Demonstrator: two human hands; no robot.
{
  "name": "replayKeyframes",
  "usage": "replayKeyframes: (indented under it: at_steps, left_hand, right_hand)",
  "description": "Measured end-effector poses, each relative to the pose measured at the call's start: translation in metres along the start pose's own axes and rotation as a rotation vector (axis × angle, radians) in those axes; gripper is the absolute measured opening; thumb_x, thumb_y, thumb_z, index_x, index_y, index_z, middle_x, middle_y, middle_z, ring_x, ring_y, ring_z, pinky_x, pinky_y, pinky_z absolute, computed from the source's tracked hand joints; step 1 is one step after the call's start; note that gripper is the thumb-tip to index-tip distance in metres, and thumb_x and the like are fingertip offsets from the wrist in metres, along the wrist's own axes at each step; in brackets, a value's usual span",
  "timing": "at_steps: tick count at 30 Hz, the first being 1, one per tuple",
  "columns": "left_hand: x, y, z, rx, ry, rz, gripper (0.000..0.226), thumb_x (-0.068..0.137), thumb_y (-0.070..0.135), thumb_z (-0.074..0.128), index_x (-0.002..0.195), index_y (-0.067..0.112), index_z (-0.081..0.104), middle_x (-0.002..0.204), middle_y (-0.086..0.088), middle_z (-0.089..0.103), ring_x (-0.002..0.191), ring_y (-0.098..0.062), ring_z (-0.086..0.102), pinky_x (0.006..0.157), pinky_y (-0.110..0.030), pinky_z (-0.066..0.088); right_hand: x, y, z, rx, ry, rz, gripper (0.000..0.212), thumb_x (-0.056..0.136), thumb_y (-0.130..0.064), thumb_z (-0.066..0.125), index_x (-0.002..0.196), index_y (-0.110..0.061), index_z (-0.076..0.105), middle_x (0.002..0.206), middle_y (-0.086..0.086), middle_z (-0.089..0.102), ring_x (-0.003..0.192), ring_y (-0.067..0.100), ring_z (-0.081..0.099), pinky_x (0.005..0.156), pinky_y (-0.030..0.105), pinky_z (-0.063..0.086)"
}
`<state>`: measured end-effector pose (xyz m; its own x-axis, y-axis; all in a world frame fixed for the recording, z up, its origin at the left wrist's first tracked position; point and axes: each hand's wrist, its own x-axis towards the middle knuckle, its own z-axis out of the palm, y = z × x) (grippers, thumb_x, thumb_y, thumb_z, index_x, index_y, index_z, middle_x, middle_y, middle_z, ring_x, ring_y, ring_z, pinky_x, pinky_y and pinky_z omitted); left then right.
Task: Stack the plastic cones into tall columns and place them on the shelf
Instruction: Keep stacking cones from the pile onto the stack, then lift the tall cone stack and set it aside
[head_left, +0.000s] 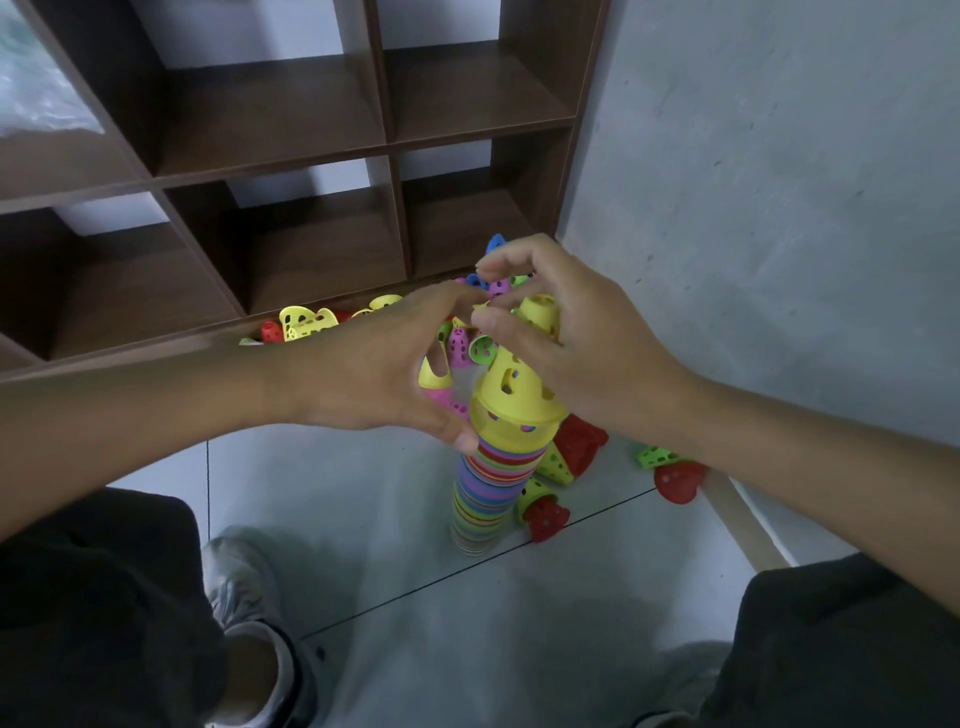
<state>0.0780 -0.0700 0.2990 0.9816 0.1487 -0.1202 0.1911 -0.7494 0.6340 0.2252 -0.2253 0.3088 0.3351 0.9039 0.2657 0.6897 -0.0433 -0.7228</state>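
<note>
A tall column of stacked cones (485, 493) in many colours stands on the pale floor in front of me. A perforated yellow cone (514, 387) tops it. My right hand (592, 338) curls its fingers and thumb round the tip of this yellow cone from the right. My left hand (379, 364) comes in from the left in a C shape. Its thumb presses the column just under the yellow rim, and its fingers reach up to the cone's tip. The brown wooden cubby shelf (395, 150) stands behind, and the compartments I can see hold no cones.
Loose cones lie in a heap at the shelf's foot (311, 322). More red and green ones (576, 449) (675, 478) lie to the right of the column. A grey wall (779, 208) closes the right side. My shoe (244, 597) and dark-trousered knees fill the bottom.
</note>
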Motion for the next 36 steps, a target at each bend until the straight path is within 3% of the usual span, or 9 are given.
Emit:
replayKeyframes:
  at_steps: [4,10,15,20,23,26,30,33,36]
  left_hand:
    - [0.001,-0.002,0.009,-0.065,0.002,-0.040,0.104,0.056,0.072,0.079,0.144,0.033,0.039,0.134,0.022,0.048,0.104,-0.002,0.060,0.087,-0.030,0.056]
    - [0.004,0.001,0.047,-0.253,0.052,-0.091,0.085,0.066,0.059,0.087,0.137,0.032,0.049,0.132,0.018,0.054,0.112,-0.005,0.059,0.087,-0.028,0.054]
    - [0.014,0.007,0.098,-0.577,0.210,-0.082,0.083,0.063,0.030,0.097,0.129,0.018,0.049,0.116,-0.005,0.068,0.107,-0.022,0.069,0.089,-0.050,0.058]
    - [0.014,0.019,0.125,-0.569,0.461,-0.112,0.080,0.062,0.023,0.097,0.127,0.024,0.050,0.110,0.007,0.070,0.100,-0.006,0.068,0.086,-0.027,0.057]
    - [0.014,0.014,0.126,-0.513,0.483,-0.070,0.077,0.066,0.017,0.095,0.128,0.019,0.050,0.109,0.005,0.070,0.099,-0.008,0.069,0.086,-0.028,0.057]
    - [0.012,0.006,0.120,-0.470,0.492,-0.060,0.074,0.067,0.013,0.092,0.128,0.019,0.050,0.106,0.006,0.070,0.097,-0.011,0.069,0.086,-0.033,0.057]
    - [0.004,-0.004,0.111,-0.468,0.525,-0.074,0.079,0.067,0.014,0.093,0.131,0.023,0.048,0.108,0.013,0.070,0.099,-0.004,0.068,0.087,-0.023,0.054]
    - [-0.005,-0.016,0.102,-0.477,0.562,-0.083,0.078,0.068,0.012,0.092,0.129,0.026,0.046,0.111,0.009,0.070,0.099,-0.003,0.068,0.087,-0.022,0.055]
    - [-0.018,-0.029,0.096,-0.528,0.601,-0.099,0.075,0.069,0.007,0.091,0.130,0.015,0.047,0.111,0.001,0.071,0.098,-0.006,0.068,0.086,-0.024,0.056]
  right_hand:
    - [-0.005,0.000,-0.008,0.101,0.079,0.047,0.026,0.101,-0.034,0.059,0.123,-0.020,0.059,0.121,-0.012,0.064,0.105,-0.004,0.061,0.079,0.010,0.047]
    - [-0.011,0.010,-0.018,0.102,0.121,0.117,0.024,0.102,-0.037,0.056,0.121,-0.022,0.061,0.116,-0.014,0.064,0.102,-0.002,0.061,0.082,0.013,0.050]
    - [-0.016,0.024,-0.019,0.107,0.109,0.218,0.020,0.100,-0.038,0.058,0.116,-0.028,0.062,0.111,-0.016,0.064,0.103,0.001,0.062,0.090,0.028,0.054]
    - [-0.017,0.036,-0.019,0.114,0.079,0.296,0.019,0.099,-0.043,0.058,0.112,-0.031,0.063,0.107,-0.014,0.066,0.103,0.009,0.066,0.093,0.041,0.056]
    - [-0.017,0.045,-0.013,0.115,0.047,0.344,0.013,0.098,-0.042,0.059,0.107,-0.034,0.063,0.106,-0.013,0.067,0.104,0.009,0.066,0.095,0.039,0.055]
    - [-0.017,0.060,0.000,0.215,-0.102,0.509,0.009,0.098,-0.036,0.061,0.104,-0.029,0.064,0.109,-0.007,0.069,0.104,0.014,0.068,0.091,0.038,0.057]
    - [-0.030,0.095,0.033,0.357,-0.306,0.853,0.030,0.101,-0.033,0.058,0.126,-0.017,0.061,0.124,0.008,0.067,0.109,0.026,0.067,0.091,0.044,0.059]
    - [-0.041,0.111,0.069,0.414,-0.395,1.021,0.052,0.102,-0.049,0.049,0.144,-0.017,0.047,0.138,0.009,0.057,0.117,0.030,0.061,0.087,0.044,0.059]
    - [-0.045,0.113,0.106,0.500,-0.389,1.113,0.067,0.098,-0.068,0.038,0.150,-0.026,0.039,0.149,0.006,0.045,0.116,0.032,0.057,0.077,0.046,0.059]
